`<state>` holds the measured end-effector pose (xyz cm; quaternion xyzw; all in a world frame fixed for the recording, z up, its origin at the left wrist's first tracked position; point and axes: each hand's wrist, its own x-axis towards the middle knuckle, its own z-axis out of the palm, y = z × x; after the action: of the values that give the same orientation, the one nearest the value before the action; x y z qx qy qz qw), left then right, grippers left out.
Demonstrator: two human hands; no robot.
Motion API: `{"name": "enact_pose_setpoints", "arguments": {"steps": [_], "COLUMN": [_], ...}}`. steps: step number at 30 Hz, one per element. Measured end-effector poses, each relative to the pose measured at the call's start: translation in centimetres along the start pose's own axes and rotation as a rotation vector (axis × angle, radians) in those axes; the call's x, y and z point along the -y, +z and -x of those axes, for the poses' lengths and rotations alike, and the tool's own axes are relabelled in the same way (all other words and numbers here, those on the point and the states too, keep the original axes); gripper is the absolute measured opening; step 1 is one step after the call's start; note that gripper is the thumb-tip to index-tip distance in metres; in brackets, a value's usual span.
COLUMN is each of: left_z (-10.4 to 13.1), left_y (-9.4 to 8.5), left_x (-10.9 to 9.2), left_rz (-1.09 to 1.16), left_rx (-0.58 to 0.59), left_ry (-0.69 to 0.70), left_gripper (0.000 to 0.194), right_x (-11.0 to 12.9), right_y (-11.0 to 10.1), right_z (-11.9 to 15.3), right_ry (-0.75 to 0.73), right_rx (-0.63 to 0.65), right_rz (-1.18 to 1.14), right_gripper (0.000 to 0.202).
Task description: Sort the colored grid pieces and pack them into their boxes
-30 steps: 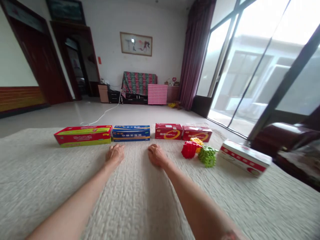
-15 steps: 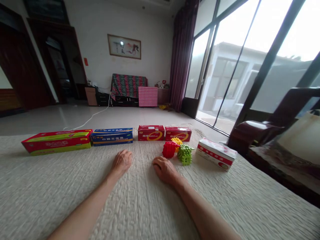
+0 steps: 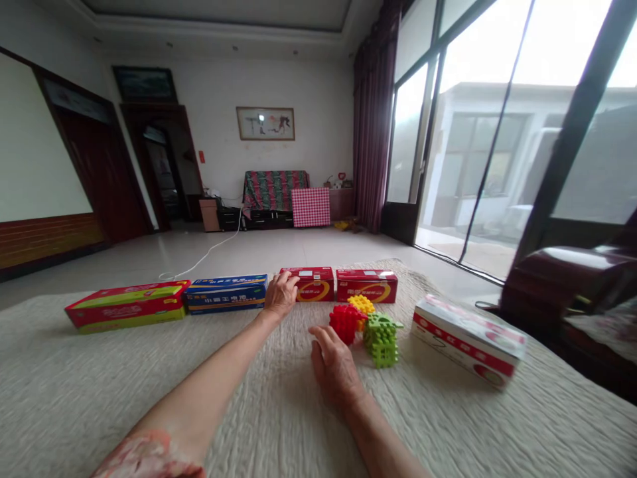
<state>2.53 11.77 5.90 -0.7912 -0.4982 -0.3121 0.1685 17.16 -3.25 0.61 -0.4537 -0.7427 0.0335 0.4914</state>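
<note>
My left hand (image 3: 281, 292) is at the left end of a red box (image 3: 314, 285) with a yellow ring design. Its fingers are curled over that end, and the far fingertips are partly hidden. My right hand (image 3: 334, 365) hovers low over the cloth, fingers apart and holding nothing. Close by its fingertips lies a red knobbly plastic cube (image 3: 344, 324), touching a yellow piece (image 3: 361, 305) and a green openwork cube (image 3: 382, 340). A second red box (image 3: 367, 287) stands to the right of the first one.
On the left are a blue battery box (image 3: 226, 294) and a long red-and-green box (image 3: 127, 307). A white-and-red box (image 3: 468, 342) sits at the right, angled. A textured beige cloth (image 3: 239, 425) lies under everything. Dark wooden furniture (image 3: 552, 279) borders the right side.
My left hand has moved forward and right, from bare cloth to the red box. My right hand has opened its fingers near the plastic cubes. The camera view has tilted up.
</note>
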Motion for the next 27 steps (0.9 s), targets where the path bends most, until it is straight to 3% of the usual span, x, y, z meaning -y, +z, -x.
{"name": "enact_pose_setpoints", "arguments": {"steps": [7,14,20,27], "left_z": [-1.5,-1.7,0.6,7.8], "left_y": [2.1,0.9,-3.3,-10.4], "left_x": [-0.3,-1.0,-1.3,-0.4], "left_rz": [0.030,0.035,0.044,0.112], "left_rx": [0.048,0.047,0.048,0.143], "left_ry": [-0.078,-0.127,-0.096,-0.083], "left_gripper": [0.017,0.010,0.011,0.011], "right_x": [-0.4,-0.1,0.1,0.8], "right_y": [0.3,0.1,0.0,-0.5], "right_z": [-0.2,-0.2,-0.2,-0.2], "right_ry": [0.014,0.003,-0.014,-0.049], "right_rx": [-0.030,-0.030,-0.024,-0.140], "right_rz": [0.039,0.042,0.045,0.013], "right_gripper": [0.033,0.034,0.032,0.025]}}
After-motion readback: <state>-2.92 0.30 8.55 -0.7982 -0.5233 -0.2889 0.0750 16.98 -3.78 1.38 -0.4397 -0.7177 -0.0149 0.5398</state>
